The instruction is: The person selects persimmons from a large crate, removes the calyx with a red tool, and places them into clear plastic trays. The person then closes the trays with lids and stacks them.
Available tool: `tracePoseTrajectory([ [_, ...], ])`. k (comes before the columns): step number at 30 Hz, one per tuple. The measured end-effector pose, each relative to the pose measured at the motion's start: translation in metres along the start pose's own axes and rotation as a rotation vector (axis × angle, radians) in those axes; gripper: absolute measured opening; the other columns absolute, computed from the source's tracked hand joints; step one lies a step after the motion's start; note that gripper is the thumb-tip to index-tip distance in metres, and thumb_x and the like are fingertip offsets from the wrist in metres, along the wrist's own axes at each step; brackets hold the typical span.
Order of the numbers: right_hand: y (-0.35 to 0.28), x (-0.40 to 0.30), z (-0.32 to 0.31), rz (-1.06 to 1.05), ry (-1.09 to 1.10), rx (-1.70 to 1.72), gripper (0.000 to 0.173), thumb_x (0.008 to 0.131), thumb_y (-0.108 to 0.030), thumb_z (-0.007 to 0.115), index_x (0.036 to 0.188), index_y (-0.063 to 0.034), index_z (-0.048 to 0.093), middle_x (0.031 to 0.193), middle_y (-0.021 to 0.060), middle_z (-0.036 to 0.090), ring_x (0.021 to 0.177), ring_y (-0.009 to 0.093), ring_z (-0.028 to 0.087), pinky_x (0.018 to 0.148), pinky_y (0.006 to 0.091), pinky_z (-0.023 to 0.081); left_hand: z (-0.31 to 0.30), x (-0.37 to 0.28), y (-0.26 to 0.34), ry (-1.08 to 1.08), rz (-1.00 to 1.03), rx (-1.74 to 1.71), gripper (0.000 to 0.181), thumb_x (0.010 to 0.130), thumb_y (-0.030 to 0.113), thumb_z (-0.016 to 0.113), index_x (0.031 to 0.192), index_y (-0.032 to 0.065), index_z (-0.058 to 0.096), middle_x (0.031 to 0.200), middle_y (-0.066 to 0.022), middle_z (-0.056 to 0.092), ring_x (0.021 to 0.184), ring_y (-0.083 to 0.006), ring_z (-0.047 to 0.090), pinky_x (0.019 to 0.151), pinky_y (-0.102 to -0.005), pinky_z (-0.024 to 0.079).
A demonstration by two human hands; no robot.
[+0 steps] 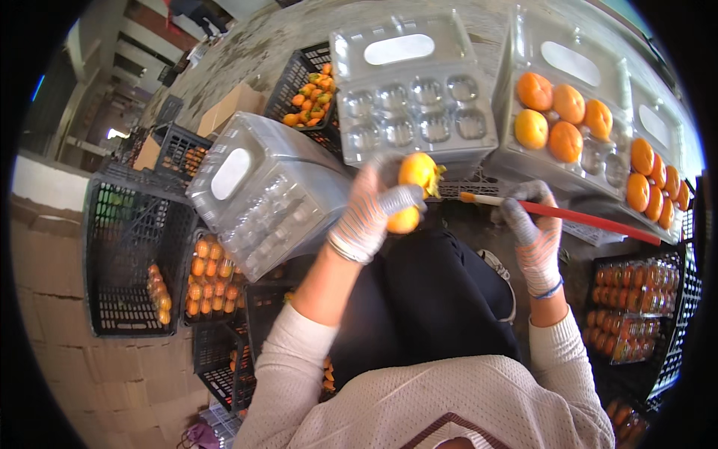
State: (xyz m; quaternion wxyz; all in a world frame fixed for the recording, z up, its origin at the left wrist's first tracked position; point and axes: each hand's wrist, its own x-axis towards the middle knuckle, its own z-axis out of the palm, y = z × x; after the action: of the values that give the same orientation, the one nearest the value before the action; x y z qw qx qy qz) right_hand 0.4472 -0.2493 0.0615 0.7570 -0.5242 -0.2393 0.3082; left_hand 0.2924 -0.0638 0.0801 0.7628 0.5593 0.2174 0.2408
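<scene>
Two orange persimmons are in my gloved left hand (373, 210): an upper persimmon (416, 170) with its leafy calyx turned to the right, and a lower persimmon (403, 220) below the thumb. My gloved right hand (530, 224) grips a slim paintbrush (589, 220) with a red handle; its tan bristles point left towards the fruit, apart from it. Just beyond my left hand, a clear plastic clamshell tray (415, 106) lies open on a stack, its moulded cups bare. To the right, another clamshell tray (597, 154) holds several persimmons (566, 141).
A tilted stack of clear trays (269, 191) stands at the left. Beyond it is a black crate of persimmons (300, 84). A tall black crate (134, 252) is far left; packed fruit trays (634, 306) sit low right. A filled tray (656, 185) adjoins the right stack. A person (199, 14) is in the distance.
</scene>
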Motion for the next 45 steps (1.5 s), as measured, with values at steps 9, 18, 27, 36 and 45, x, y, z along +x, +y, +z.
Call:
tracePoseTrajectory([
  [9, 0.029, 0.000, -0.009, 0.063, 0.083, 0.032, 0.010, 0.085, -0.002, 0.062, 0.089, -0.0049, 0.053, 0.078, 0.0043, 0.061, 0.071, 0.011, 0.057, 0.068, 0.0248, 0.048, -0.070, 0.088, 0.091, 0.216, 0.112, 1.620, 0.044, 0.070, 0.023, 0.074, 0.105, 0.0091, 0.053, 0.094, -0.0172, 0.065, 0.089, -0.0304, 0.064, 0.077, -0.0386, 0.050],
  [18, 0.023, 0.003, 0.000, 0.086, 0.089, -0.008, 0.011, 0.086, -0.003, 0.062, 0.089, -0.0055, 0.052, 0.075, 0.0048, 0.059, 0.067, 0.012, 0.056, 0.065, 0.0256, 0.048, -0.096, 0.095, 0.069, 0.283, 0.193, 1.098, 0.036, 0.079, 0.037, 0.068, 0.097, 0.0081, 0.056, 0.087, -0.0099, 0.063, 0.080, -0.0253, 0.063, 0.069, -0.0362, 0.050],
  [27, 0.022, -0.001, 0.004, 0.055, 0.067, 0.020, 0.013, 0.086, -0.009, 0.066, 0.087, -0.0069, 0.053, 0.073, 0.0053, 0.060, 0.064, 0.012, 0.055, 0.060, 0.0254, 0.045, -0.039, 0.003, 0.042, 0.367, -0.210, -0.916, 0.048, 0.092, 0.032, 0.059, 0.130, 0.0088, 0.039, 0.118, -0.0131, 0.048, 0.102, -0.0295, 0.053, 0.088, -0.0482, 0.052],
  [36, 0.008, -0.013, 0.005, 0.019, 0.047, -0.022, 0.014, 0.087, -0.012, 0.066, 0.088, -0.0073, 0.052, 0.071, 0.0035, 0.059, 0.063, 0.010, 0.054, 0.059, 0.0230, 0.044, -0.021, -0.021, 0.019, 0.251, 0.107, -0.260, 0.037, 0.088, 0.025, 0.068, 0.116, 0.0096, 0.050, 0.091, -0.0132, 0.063, 0.058, -0.0178, 0.061, 0.046, -0.0248, 0.050],
  [45, -0.005, -0.014, 0.039, -0.032, -0.027, 0.017, 0.014, 0.087, -0.009, 0.065, 0.091, -0.0068, 0.052, 0.075, 0.0044, 0.061, 0.065, 0.011, 0.057, 0.061, 0.0235, 0.047, -0.002, -0.032, -0.019, 0.262, -0.264, -0.749, 0.055, 0.091, 0.058, 0.049, 0.107, 0.0067, 0.057, 0.089, -0.0089, 0.058, 0.067, -0.0170, 0.056, 0.053, -0.0265, 0.046],
])
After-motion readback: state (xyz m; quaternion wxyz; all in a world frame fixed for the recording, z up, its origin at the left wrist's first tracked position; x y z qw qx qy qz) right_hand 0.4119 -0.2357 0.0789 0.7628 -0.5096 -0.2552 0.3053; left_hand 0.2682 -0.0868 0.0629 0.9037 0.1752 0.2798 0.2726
